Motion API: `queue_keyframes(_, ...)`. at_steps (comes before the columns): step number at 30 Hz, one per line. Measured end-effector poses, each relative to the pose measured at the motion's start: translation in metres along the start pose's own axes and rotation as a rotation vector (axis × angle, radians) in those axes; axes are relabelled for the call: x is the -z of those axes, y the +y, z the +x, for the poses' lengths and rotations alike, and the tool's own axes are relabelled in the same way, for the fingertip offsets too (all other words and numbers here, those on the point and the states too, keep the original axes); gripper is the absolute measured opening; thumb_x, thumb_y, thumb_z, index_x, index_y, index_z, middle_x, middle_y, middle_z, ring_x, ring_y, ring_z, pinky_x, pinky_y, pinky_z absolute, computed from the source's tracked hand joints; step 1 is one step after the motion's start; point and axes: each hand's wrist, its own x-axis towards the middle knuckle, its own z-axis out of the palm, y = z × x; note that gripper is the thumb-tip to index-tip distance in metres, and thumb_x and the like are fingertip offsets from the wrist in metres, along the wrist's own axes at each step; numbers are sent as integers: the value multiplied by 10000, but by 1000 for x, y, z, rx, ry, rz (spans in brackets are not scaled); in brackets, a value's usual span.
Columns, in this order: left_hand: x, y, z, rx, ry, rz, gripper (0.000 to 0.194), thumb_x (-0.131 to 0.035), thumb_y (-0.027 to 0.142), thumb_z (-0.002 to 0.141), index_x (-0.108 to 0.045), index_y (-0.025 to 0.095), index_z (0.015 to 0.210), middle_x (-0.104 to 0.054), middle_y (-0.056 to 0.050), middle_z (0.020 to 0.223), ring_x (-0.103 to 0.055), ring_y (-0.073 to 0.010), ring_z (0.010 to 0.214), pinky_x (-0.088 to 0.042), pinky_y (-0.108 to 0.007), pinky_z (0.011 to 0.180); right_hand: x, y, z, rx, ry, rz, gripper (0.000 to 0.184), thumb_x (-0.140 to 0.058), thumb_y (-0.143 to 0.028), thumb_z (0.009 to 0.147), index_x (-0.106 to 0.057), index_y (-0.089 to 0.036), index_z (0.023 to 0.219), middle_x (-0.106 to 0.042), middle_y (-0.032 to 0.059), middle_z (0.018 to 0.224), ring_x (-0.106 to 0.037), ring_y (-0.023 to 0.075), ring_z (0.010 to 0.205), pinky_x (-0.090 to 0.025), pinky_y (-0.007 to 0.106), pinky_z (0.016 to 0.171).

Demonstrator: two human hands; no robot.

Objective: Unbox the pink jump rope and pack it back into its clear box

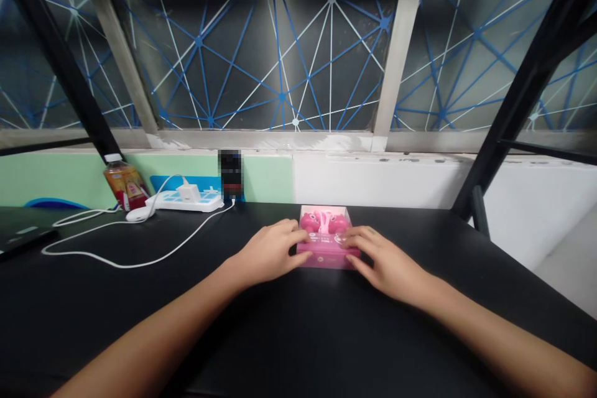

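Note:
A small pink box (326,246) rests on the black table. Through its clear far part show two round, deep-pink pieces and a pale, looped cord; their exact kind I cannot make out. White print runs across the box's nearer half. From the left side, my left hand (277,250) grips the near left corner, thumb low at the front and fingers on the top edge. On the other side, my right hand (380,258) has its fingertips on the box's top right and the thumb at the front right corner.
A white power strip (163,200) with a plugged charger (188,192) sits at the back left. Beside it are a drink bottle (125,183) and a blurred-out upright device (231,174). A white cable (125,266) loops across the table. Black frame posts (494,130) rise on both sides.

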Motion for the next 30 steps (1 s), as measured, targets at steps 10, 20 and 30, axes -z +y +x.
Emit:
queue_keyframes(10, 0, -2, -2, -58, -26, -120, 294, -542, 325, 933, -575, 221, 1206, -628, -55, 1279, -575, -236, 1190, -469, -382, 1012, 2, -2, -1, 10, -21, -54, 326, -499, -167, 927, -569, -251, 1234, -584, 101, 1244, -550, 262, 1156, -531, 479, 936)
queue_keyframes(20, -3, -3, -2, -34, -4, -123, 168, -542, 269, 917, -608, 222, 1063, -653, -52, 1212, -586, -232, 1162, -466, -377, 1017, 2, -2, -2, 9, -47, -69, 329, -510, -166, 924, -578, -240, 1237, -582, 97, 1250, -538, 254, 1172, -525, 456, 952)
queue_keyframes(30, -7, -2, -1, -7, 21, -152, 157, -565, 244, 883, -593, 237, 1037, -642, -43, 1170, -584, -224, 1130, -483, -365, 986, 2, 1, -1, 14, -47, -34, 335, -522, -163, 922, -574, -253, 1240, -576, 88, 1254, -530, 251, 1178, -511, 458, 964)
